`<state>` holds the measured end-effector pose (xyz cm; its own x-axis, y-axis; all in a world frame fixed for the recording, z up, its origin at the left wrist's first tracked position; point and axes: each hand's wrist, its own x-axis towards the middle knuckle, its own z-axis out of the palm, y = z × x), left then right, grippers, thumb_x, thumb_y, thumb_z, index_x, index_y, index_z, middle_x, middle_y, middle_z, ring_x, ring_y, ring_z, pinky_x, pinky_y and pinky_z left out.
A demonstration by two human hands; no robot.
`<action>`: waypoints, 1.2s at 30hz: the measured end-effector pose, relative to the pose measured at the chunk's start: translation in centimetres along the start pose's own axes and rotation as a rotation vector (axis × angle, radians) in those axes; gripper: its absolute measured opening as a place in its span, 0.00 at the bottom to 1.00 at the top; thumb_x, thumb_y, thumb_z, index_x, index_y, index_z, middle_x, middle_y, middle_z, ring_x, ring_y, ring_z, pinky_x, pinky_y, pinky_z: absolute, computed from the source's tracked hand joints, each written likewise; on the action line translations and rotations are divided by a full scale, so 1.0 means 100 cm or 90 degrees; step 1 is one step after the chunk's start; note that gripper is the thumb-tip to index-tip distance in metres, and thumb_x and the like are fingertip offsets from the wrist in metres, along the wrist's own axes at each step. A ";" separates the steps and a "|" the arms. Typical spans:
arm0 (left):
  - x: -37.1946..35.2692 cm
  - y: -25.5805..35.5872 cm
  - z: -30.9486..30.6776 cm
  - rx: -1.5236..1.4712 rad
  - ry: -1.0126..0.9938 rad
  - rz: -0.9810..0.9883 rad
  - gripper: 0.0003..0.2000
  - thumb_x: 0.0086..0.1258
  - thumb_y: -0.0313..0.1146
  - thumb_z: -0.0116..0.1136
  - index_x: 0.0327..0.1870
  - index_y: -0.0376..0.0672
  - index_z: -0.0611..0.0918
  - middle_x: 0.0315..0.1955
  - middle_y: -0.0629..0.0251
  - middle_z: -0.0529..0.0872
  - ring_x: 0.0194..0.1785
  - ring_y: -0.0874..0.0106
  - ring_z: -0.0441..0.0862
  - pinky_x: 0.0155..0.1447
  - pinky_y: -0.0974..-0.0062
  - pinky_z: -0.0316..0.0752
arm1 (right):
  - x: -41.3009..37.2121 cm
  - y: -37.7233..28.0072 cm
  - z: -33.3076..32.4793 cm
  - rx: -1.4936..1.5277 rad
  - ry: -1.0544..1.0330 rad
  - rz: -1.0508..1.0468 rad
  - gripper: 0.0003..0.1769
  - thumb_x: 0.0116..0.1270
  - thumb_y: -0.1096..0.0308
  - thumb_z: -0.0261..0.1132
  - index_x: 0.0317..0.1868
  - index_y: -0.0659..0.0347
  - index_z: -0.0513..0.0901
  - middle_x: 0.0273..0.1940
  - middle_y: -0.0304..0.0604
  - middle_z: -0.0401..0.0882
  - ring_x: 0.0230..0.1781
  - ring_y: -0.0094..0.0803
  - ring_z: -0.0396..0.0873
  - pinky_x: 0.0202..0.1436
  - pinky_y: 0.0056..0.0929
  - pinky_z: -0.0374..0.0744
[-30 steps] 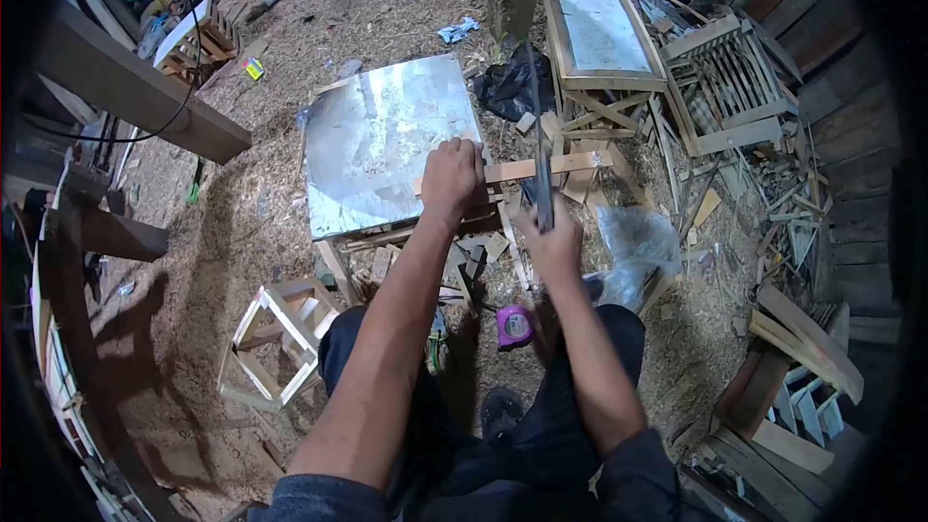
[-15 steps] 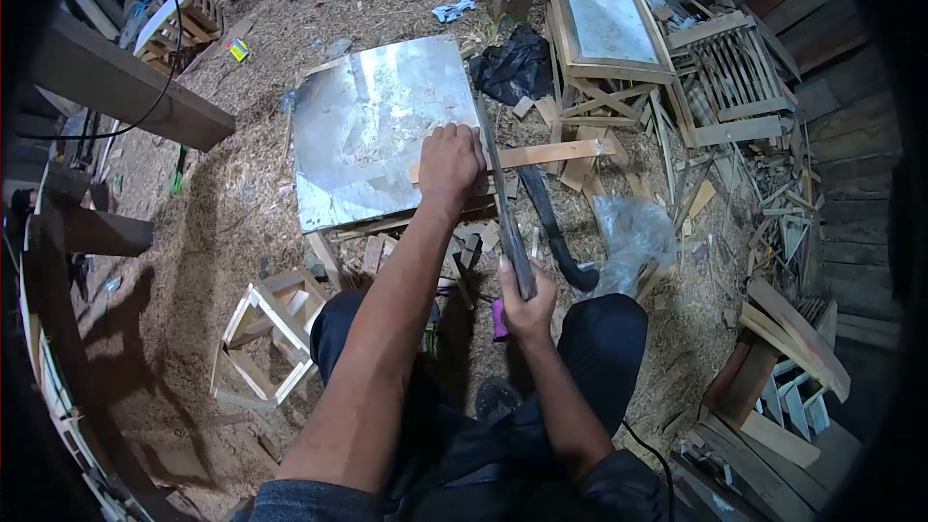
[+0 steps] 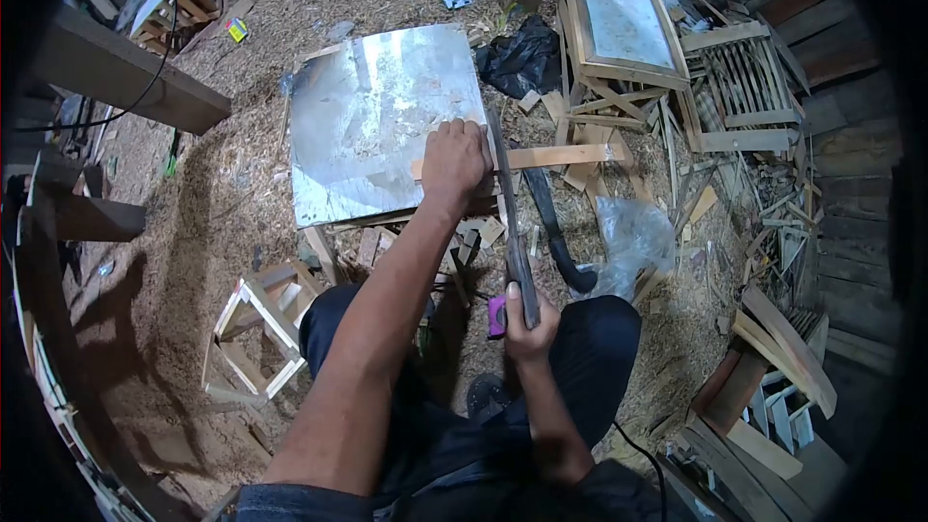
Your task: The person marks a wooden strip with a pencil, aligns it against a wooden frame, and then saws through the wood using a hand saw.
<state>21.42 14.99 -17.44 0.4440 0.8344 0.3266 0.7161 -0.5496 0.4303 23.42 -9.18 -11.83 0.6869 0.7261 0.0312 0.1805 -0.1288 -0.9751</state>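
Observation:
My left hand (image 3: 456, 162) is closed over a narrow wooden strip (image 3: 556, 156), pressing it down on the right part of a low table with a worn, whitish metallic-looking top (image 3: 362, 126). The strip sticks out past the table's right edge. In my right hand (image 3: 532, 326) is the handle end of a long dark saw (image 3: 514, 222), seen nearly edge-on. Its blade runs away from me across the strip, just beside the table edge and close to my left hand. The teeth and the cut cannot be made out.
A dark curved-handled tool (image 3: 558, 242) and clear plastic (image 3: 633, 237) lie right of the saw. A purple tape measure (image 3: 497, 317) is near my right hand. A small wooden frame (image 3: 256, 329) stands at left. Wooden stands (image 3: 628, 77) and scraps (image 3: 773, 348) crowd the right side.
My right hand has drawn the saw back toward me a little. My left hand stays on the strip. The whole view has shifted slightly.

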 end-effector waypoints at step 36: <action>-0.001 0.001 -0.002 0.005 -0.029 -0.001 0.12 0.71 0.36 0.53 0.31 0.38 0.82 0.31 0.49 0.84 0.38 0.51 0.82 0.46 0.56 0.76 | 0.053 0.005 0.021 -0.054 -0.037 0.050 0.15 0.70 0.63 0.66 0.28 0.64 0.79 0.17 0.34 0.70 0.19 0.21 0.69 0.24 0.30 0.65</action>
<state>21.37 14.88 -17.30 0.4670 0.8362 0.2877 0.7210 -0.5484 0.4235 25.67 -3.92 -12.58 0.6594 0.7493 -0.0606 0.1877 -0.2421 -0.9519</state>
